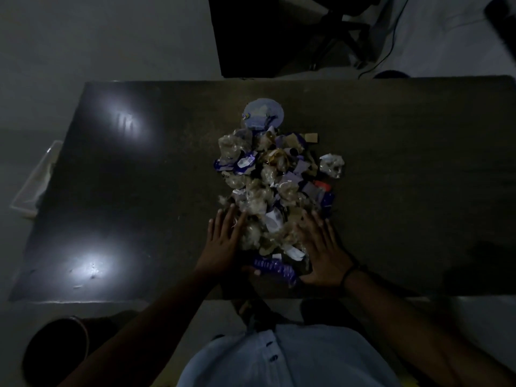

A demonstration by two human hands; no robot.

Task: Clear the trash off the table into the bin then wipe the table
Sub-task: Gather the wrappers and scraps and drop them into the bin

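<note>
Shirt (287, 358); both hands' fingers flat, spread, apparently flanking trash pile (275, 185).

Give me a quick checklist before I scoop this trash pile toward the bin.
1. Left hand flat against the pile's left side: ok.
2. Right hand flat against its right side: ok.
3. Trash pile gathered in one heap: not ok, a crumpled wrapper sits apart on the right.
4. Purple wrapper between the wrists, inside the scoop: ok.
5. Bin on the floor to the left, within reach: cannot tell.
6. Cloth for wiping the table: cannot tell, none seen.
</note>
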